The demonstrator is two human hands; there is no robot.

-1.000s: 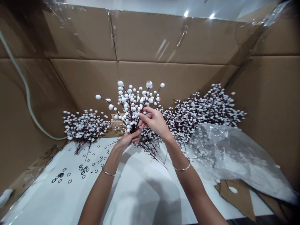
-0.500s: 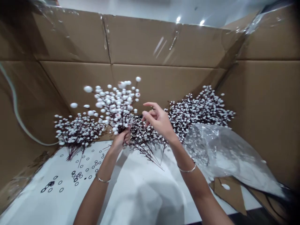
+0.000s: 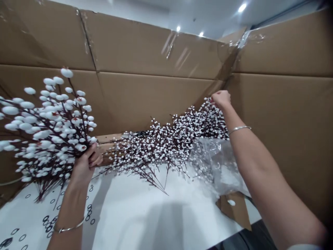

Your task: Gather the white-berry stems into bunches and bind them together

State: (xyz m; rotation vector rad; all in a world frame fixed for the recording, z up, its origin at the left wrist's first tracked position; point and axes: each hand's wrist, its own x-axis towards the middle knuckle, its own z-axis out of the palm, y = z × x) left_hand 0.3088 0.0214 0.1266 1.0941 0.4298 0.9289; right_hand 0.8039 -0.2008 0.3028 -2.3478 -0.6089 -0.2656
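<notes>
My left hand (image 3: 87, 161) is wrapped round a bunch of white berry stems (image 3: 57, 121), raised at the left with the berries fanning up and outward. At the far right of the pile, my right hand (image 3: 221, 99) is closed at the top of a berry stem (image 3: 208, 104), its fingertips partly turned away. More white berry branches (image 3: 166, 142), with dark brown twigs, lie heaped along the back of the white tabletop (image 3: 125, 208). Behind the held bunch, the bare stem ends of another bunch (image 3: 43, 189) show on the table.
Small black rings (image 3: 48, 222) are scattered over the table's left side. A clear plastic bag (image 3: 221, 163) lies at the right, by a torn cardboard piece (image 3: 235, 211). Tall cardboard walls (image 3: 156, 93) stand at the back and sides.
My left hand has moved left with its bunch, nearer the camera. My right hand, open before, has reached right and closed at the far end of the pile. The view has turned right.
</notes>
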